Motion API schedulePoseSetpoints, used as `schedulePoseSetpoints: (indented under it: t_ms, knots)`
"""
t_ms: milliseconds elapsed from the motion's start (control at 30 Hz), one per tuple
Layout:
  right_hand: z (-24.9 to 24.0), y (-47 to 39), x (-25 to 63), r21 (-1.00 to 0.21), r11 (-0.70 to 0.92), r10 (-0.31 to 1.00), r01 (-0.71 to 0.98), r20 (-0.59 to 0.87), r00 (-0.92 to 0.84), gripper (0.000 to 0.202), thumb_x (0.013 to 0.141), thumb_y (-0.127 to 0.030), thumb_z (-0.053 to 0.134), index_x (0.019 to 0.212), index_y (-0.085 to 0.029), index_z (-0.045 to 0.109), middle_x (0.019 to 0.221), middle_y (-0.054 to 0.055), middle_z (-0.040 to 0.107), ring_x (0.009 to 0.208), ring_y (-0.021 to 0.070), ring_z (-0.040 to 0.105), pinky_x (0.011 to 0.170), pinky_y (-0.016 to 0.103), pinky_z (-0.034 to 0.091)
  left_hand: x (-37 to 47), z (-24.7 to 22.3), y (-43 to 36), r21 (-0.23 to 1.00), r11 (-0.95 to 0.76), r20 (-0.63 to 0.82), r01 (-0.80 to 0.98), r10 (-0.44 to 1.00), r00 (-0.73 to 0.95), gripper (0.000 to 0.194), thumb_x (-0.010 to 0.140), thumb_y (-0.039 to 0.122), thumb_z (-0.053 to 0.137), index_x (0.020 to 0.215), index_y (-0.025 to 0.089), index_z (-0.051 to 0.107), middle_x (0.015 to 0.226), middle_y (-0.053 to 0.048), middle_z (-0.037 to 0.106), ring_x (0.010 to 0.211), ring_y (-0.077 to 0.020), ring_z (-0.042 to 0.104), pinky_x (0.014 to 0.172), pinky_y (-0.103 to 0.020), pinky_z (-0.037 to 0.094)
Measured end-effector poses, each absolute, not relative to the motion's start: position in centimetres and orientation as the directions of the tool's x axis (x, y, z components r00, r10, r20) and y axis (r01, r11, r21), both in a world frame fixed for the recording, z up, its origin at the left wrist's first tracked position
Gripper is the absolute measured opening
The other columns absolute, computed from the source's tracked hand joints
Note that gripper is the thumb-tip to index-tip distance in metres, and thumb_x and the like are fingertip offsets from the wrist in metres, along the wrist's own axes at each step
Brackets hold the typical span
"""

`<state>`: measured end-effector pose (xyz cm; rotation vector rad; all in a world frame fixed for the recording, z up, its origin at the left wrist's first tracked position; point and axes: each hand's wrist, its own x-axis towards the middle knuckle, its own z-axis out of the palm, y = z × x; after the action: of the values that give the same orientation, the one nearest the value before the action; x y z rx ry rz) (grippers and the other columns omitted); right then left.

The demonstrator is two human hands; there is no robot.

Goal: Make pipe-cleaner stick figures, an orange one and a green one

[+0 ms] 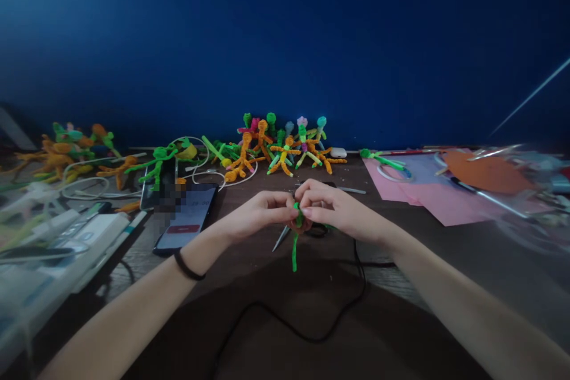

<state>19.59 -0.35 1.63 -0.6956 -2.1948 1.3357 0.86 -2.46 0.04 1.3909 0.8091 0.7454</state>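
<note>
Between the fingertips of both hands is a green pipe cleaner (294, 252), partly coiled, with one straight end hanging down toward me. My left hand (267, 214) pinches it from the left, fingers closed. From the right, my right hand (327, 208) also pinches it, thumb and fingers pressed together. Most of the coiled part is hidden by the fingers. Just below the hands, the pointed blade of what looks like scissors (280, 238) shows on the dark table (249, 267).
Several small pipe-cleaner figures (283, 154) stand along the blue wall, with more piled at left. A phone (189, 217) and power strip (89, 243) lie left. Pink paper (449, 202) and an orange sheet (487, 171) are right. A black cable (312, 339) crosses the front.
</note>
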Motion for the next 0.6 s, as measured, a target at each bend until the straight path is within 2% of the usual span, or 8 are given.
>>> schedulePoseSetpoints:
  t_ms: [200,400,500,600]
  knots:
    - [1.4,-0.2,19.7,-0.89,0.405,0.662,0.212,0.125,-0.739,0.011,0.08,-0.023,0.048,0.071,-0.015,0.049,0.096,0.002,0.043,0.065,0.0057,0.047,0.065,0.024,0.041,0.9,-0.1,-2.3,0.998,0.021,-0.045,0.053,0.853,0.519,0.015,0.076,0.029,0.057,0.072,0.014,0.055,0.076,-0.002,0.062,0.075,-0.013,0.059,0.073,-0.027,0.042]
    - [0.4,0.1,19.5,-0.906,0.386,0.68,0.172,0.153,-0.717,0.019,0.08,-0.033,0.049,0.073,-0.016,0.051,0.098,0.003,0.039,0.065,0.0062,0.051,0.065,0.025,0.045,1.1,0.3,-2.5,0.992,-0.005,-0.048,0.125,0.905,0.423,0.014,0.074,0.029,0.057,0.075,0.015,0.056,0.067,0.004,0.049,0.06,-0.0064,0.045,0.059,-0.021,0.036]
    - [0.4,0.1,19.4,-0.913,0.379,0.685,0.151,0.167,-0.709,0.02,0.079,-0.035,0.051,0.073,-0.016,0.052,0.097,0.003,0.039,0.065,0.0062,0.052,0.066,0.026,0.046,1.2,0.5,-2.6,0.995,0.086,-0.096,0.042,0.9,0.426,0.014,0.074,0.029,0.057,0.073,0.016,0.053,0.062,0.005,0.045,0.055,-0.0057,0.04,0.056,-0.021,0.034]
    - [0.7,0.1,19.3,-0.917,0.373,0.681,0.143,0.166,-0.713,0.016,0.08,-0.031,0.05,0.075,-0.016,0.052,0.097,0.003,0.041,0.067,0.0062,0.051,0.067,0.025,0.045,1.2,0.5,-2.7,0.99,0.135,-0.11,-0.033,0.906,0.408,0.014,0.073,0.028,0.058,0.072,0.016,0.052,0.062,0.005,0.045,0.055,-0.0059,0.04,0.056,-0.021,0.033]
